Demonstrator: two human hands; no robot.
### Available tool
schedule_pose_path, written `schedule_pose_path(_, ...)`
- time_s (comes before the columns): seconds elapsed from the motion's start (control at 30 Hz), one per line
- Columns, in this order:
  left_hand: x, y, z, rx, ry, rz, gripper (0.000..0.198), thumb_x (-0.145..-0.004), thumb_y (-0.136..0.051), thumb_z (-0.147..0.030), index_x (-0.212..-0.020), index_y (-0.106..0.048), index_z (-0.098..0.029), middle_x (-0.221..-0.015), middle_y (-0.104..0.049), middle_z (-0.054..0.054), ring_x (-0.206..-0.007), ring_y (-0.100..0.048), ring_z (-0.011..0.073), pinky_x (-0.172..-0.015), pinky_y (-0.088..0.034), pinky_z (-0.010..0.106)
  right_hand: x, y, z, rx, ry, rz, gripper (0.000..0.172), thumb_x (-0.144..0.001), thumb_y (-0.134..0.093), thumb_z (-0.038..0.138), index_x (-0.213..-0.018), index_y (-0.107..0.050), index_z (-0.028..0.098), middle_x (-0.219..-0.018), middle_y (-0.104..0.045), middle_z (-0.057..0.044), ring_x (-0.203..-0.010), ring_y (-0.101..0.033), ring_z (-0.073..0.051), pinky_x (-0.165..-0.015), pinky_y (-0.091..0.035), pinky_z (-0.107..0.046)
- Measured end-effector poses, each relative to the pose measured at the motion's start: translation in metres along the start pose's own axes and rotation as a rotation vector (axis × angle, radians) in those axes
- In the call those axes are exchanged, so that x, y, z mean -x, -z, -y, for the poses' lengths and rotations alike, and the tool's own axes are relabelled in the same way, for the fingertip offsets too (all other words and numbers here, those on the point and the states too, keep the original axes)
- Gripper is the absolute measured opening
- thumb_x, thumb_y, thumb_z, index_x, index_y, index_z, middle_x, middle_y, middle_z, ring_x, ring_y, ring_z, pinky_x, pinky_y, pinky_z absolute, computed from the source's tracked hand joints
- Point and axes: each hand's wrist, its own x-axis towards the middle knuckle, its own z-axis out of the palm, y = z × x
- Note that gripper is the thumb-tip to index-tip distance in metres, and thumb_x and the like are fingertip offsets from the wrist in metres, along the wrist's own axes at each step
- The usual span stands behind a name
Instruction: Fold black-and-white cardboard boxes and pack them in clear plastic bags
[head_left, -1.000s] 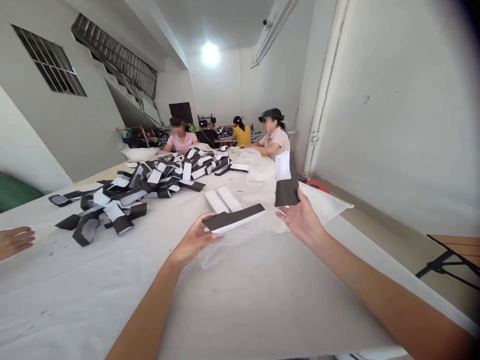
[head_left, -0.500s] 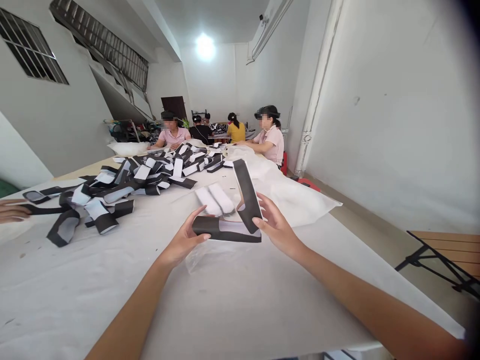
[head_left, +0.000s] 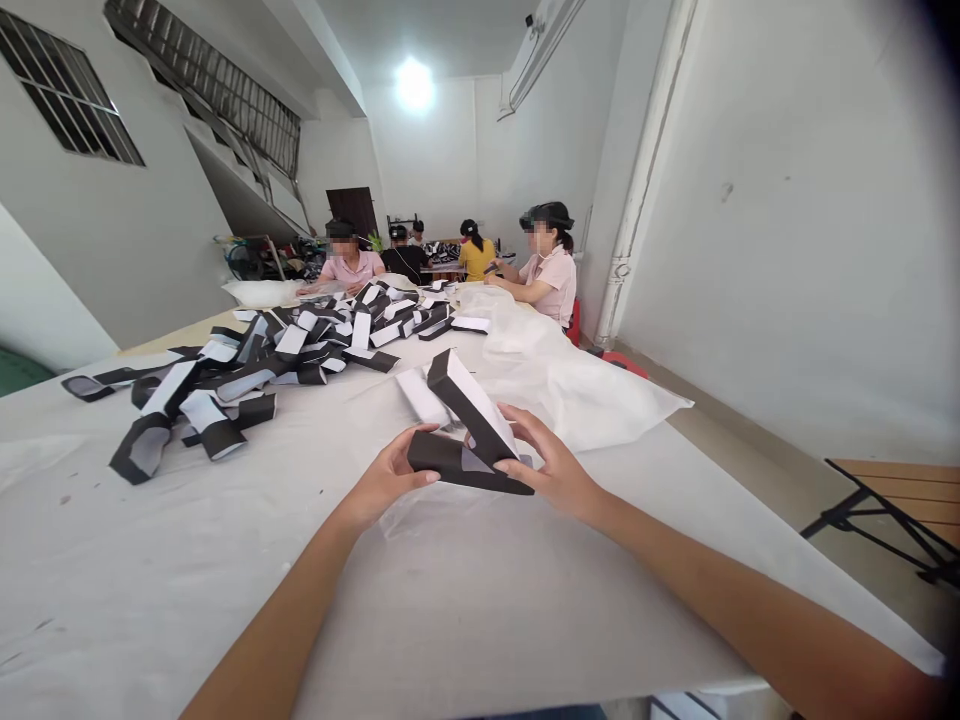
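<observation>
My left hand [head_left: 391,477] grips the near end of a flat black-and-white piece [head_left: 457,467] lying low over the table. My right hand [head_left: 551,467] holds a second black-and-white piece [head_left: 469,403], tilted with its lower end resting on the first one. Both hands are closed on their pieces above a clear plastic bag [head_left: 442,510] on the white-covered table [head_left: 225,560]. A white strip [head_left: 418,396] lies just behind the pieces.
A long heap of black-and-white pieces [head_left: 285,350] runs across the table's left and far side. Crumpled white plastic sheeting [head_left: 577,385] lies to the right. Several people [head_left: 551,270] sit at the far end. A wooden folding table [head_left: 892,500] stands at right.
My right hand brought its piece down from upright at the right and laid it, tilted, onto the piece in my left hand. The other person's hand at the left edge has left the view.
</observation>
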Motion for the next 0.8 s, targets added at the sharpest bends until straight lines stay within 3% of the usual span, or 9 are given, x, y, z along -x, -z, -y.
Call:
schedule_pose_path(0.13, 0.0, -0.004, -0.002, -0.028, 0.006, 0.003, 0.064, -0.072, -0.078, -0.03, -0.13, -0.051, -0.026, -0.138, -0.054, 0.01, -0.119, -0.057, 0.0302, -0.094, -0.049, 0.041, -0.001, -0.002, -0.001, -0.219, -0.055, -0.011, 0.068, -0.086, -0.064, 0.043, -0.145, -0.029, 0.039, -0.138, -0.045, -0.006, -0.115, -0.058, -0.025, -0.097, -0.048, -0.045)
schedule_pose_path(0.23, 0.001, -0.006, -0.004, -0.034, 0.006, 0.02, 0.064, -0.072, -0.078, -0.03, -0.129, -0.05, -0.026, -0.137, -0.054, 0.01, -0.121, -0.056, 0.0297, -0.096, -0.048, 0.041, -0.002, -0.003, -0.002, -0.323, -0.093, 0.011, 0.063, -0.09, -0.057, 0.045, -0.145, -0.025, 0.038, -0.133, -0.048, -0.007, -0.107, -0.061, -0.022, -0.09, -0.052, -0.042)
schedule_pose_path(0.4, 0.002, -0.007, -0.007, -0.069, 0.032, 0.024, 0.064, -0.073, -0.078, -0.032, -0.13, -0.05, -0.027, -0.134, -0.057, 0.008, -0.117, -0.058, 0.0291, -0.092, -0.049, 0.039, -0.004, 0.002, -0.005, -0.166, -0.146, 0.023, 0.059, -0.089, -0.058, 0.047, -0.142, -0.035, 0.036, -0.133, -0.047, -0.007, -0.11, -0.058, -0.023, -0.093, -0.05, -0.043)
schedule_pose_path(0.6, 0.0, -0.006, -0.002, -0.034, 0.055, -0.017, 0.061, -0.073, -0.077, -0.032, -0.129, -0.052, -0.026, -0.131, -0.058, 0.008, -0.116, -0.057, 0.0279, -0.094, -0.047, 0.04, -0.007, 0.013, -0.005, 0.058, -0.09, 0.039, 0.054, -0.086, -0.062, 0.044, -0.137, -0.045, 0.038, -0.139, -0.045, -0.005, -0.115, -0.053, -0.026, -0.097, -0.048, -0.046)
schedule_pose_path(0.8, -0.002, -0.009, 0.007, -0.003, 0.095, 0.012, 0.062, -0.072, -0.078, -0.033, -0.129, -0.051, -0.027, -0.129, -0.059, 0.007, -0.11, -0.06, 0.028, -0.09, -0.048, 0.04, -0.004, 0.007, -0.008, -0.038, -0.103, 0.06, 0.062, -0.086, -0.063, 0.045, -0.142, -0.036, 0.039, -0.134, -0.046, -0.004, -0.117, -0.055, -0.023, -0.106, -0.04, -0.047)
